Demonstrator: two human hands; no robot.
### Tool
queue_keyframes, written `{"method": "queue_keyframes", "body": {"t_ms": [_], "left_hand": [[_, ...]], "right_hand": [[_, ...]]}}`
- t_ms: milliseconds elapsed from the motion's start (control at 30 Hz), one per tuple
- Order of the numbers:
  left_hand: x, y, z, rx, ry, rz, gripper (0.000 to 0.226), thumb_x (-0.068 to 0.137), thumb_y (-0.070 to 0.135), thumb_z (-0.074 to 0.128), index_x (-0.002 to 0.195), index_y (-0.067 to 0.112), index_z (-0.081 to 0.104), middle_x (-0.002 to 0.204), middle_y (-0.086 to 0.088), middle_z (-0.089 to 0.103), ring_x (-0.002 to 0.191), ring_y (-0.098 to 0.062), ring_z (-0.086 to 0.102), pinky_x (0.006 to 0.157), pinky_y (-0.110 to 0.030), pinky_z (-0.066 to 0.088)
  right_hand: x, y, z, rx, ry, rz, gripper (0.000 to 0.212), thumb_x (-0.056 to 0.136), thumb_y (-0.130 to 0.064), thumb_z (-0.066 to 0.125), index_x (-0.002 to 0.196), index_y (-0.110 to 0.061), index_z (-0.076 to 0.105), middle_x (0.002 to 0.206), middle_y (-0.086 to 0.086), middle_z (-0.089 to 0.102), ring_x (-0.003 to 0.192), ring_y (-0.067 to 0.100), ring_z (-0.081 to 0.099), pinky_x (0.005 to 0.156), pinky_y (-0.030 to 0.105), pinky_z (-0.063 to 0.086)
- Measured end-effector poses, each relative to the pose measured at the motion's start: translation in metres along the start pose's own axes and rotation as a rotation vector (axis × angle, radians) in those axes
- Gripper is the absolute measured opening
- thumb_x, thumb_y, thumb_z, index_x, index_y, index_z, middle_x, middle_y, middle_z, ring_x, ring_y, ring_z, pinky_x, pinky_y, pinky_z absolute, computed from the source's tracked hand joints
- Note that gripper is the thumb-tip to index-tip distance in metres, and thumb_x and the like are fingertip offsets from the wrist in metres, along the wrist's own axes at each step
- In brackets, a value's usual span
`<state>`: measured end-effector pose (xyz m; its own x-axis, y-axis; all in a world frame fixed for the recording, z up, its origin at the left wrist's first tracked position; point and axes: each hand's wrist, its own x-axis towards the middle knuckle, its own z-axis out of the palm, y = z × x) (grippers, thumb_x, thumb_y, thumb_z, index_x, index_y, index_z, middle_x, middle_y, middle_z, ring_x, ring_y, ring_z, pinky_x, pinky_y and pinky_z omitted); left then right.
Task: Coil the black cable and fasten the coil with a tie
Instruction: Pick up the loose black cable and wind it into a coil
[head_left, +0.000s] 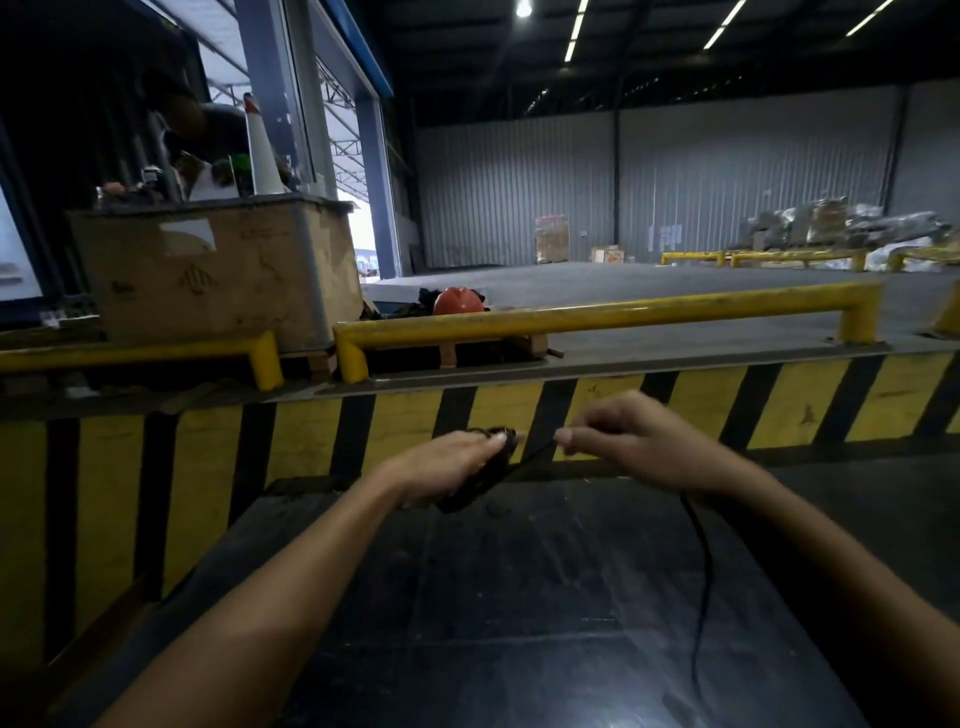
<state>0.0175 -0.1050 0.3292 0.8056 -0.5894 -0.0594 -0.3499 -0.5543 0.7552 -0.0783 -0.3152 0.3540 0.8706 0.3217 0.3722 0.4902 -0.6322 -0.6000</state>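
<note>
Warehouse dock | left hand (451, 466) grips one cable (475, 480) coil | right hand (628, 446) pinches strand

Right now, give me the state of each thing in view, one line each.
Left hand: closed around the coil.
Right hand: fingers pinching the cable.
Coil: bunched in the left hand, no tie visible.
Cable: taut between the hands, loose tail hanging below the right hand.
Helmet: lying behind the yellow rail.
Cone: upright on the crate.
</note>
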Motion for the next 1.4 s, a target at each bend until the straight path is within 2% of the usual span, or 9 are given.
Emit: {"method": "queue_keyframes", "body": {"t_ms": [267, 467, 700, 833, 900, 1000, 1167, 1267, 1400], "left_hand": [[-0.025, 0.012, 0.015, -0.956, -0.670, 0.231, 0.047, 0.095, 0.045, 0.034, 0.140, 0.036, 0.041, 0.141, -0.010, 0.050, 0.126, -0.033, 0.051, 0.097, -0.062, 0.041], [-0.012, 0.051, 0.007, -1.036, -0.286, 0.349, 0.039, 0.093, 0.046, 0.032, 0.125, 0.041, 0.055, 0.135, -0.005, 0.054, 0.122, -0.026, 0.053, 0.094, -0.065, 0.041], [0.003, 0.007, 0.011, -0.230, 0.231, 0.185, 0.044, 0.101, 0.039, 0.029, 0.135, 0.022, 0.049, 0.111, 0.002, 0.053, 0.104, -0.017, 0.049, 0.090, -0.040, 0.040], [-0.010, -0.004, 0.020, 0.088, -0.028, -0.002, 0.041, 0.097, 0.049, 0.031, 0.099, 0.022, 0.061, 0.095, 0.000, 0.059, 0.086, -0.017, 0.057, 0.079, -0.034, 0.047], [-0.014, 0.003, 0.032, 0.059, -0.238, -0.084, 0.040, 0.097, 0.049, 0.031, 0.105, 0.022, 0.059, 0.101, -0.004, 0.060, 0.088, -0.019, 0.059, 0.074, -0.032, 0.049], [-0.016, 0.008, 0.041, -0.187, -0.482, -0.098, 0.046, 0.098, 0.048, 0.029, 0.138, 0.029, 0.042, 0.133, -0.008, 0.053, 0.109, -0.024, 0.060, 0.079, -0.039, 0.055], [-0.021, 0.007, 0.031, -0.755, -0.773, 0.076, 0.047, 0.095, 0.049, 0.028, 0.140, 0.040, 0.038, 0.135, -0.009, 0.053, 0.112, -0.033, 0.060, 0.093, -0.054, 0.048], [-0.016, 0.015, 0.031, -0.983, -0.739, 0.263, 0.052, 0.095, 0.048, 0.033, 0.145, 0.036, 0.032, 0.124, -0.017, 0.061, 0.105, -0.032, 0.065, 0.095, -0.055, 0.046], [-0.007, 0.023, 0.033, -0.984, -0.243, 0.259, 0.042, 0.097, 0.046, 0.027, 0.135, 0.037, 0.045, 0.099, -0.017, 0.070, 0.105, -0.031, 0.066, 0.094, -0.059, 0.045]], "right_hand": [[0.016, 0.034, -0.018, 0.023, 0.282, -0.023, 0.035, 0.085, -0.045, 0.052, 0.081, -0.012, 0.064, 0.072, 0.006, 0.060, 0.063, 0.019, 0.056, 0.059, 0.032, 0.046], [-0.007, 0.041, 0.101, 0.122, -0.001, 0.137, 0.033, 0.098, -0.033, 0.036, 0.080, -0.022, 0.061, 0.068, -0.008, 0.057, 0.063, 0.005, 0.053, 0.064, 0.029, 0.045], [-0.015, 0.037, 0.086, -0.251, -0.185, 0.058, 0.032, 0.096, -0.039, 0.040, 0.082, -0.016, 0.059, 0.079, 0.008, 0.066, 0.070, 0.021, 0.062, 0.069, 0.044, 0.053], [-0.005, 0.027, 0.032, -0.396, -0.181, 0.019, 0.020, 0.092, -0.036, 0.049, 0.087, -0.022, 0.062, 0.078, -0.004, 0.062, 0.071, 0.008, 0.062, 0.064, 0.027, 0.054], [0.000, 0.028, 0.011, -0.430, -0.147, -0.005, 0.018, 0.087, -0.039, 0.056, 0.085, -0.022, 0.064, 0.074, -0.007, 0.061, 0.068, 0.005, 0.061, 0.060, 0.021, 0.049], [-0.001, 0.036, -0.005, -0.350, -0.028, -0.032, 0.036, 0.071, -0.059, 0.059, 0.073, -0.023, 0.062, 0.067, -0.001, 0.062, 0.058, 0.010, 0.057, 0.053, 0.027, 0.045], [-0.016, 0.065, 0.012, 0.055, 0.174, 0.076, 0.034, 0.084, -0.052, 0.045, 0.082, -0.023, 0.063, 0.082, 0.012, 0.064, 0.075, 0.026, 0.062, 0.071, 0.052, 0.053], [-0.029, 0.071, 0.068, 0.126, 0.145, 0.159, 0.033, 0.096, -0.039, 0.037, 0.098, -0.020, 0.063, 0.084, 0.007, 0.066, 0.074, 0.023, 0.062, 0.072, 0.050, 0.052], [-0.047, 0.051, 0.134, -0.035, -0.026, 0.150, 0.030, 0.097, -0.034, 0.039, 0.082, -0.012, 0.054, 0.081, 0.011, 0.065, 0.072, 0.023, 0.061, 0.070, 0.048, 0.049]]}}
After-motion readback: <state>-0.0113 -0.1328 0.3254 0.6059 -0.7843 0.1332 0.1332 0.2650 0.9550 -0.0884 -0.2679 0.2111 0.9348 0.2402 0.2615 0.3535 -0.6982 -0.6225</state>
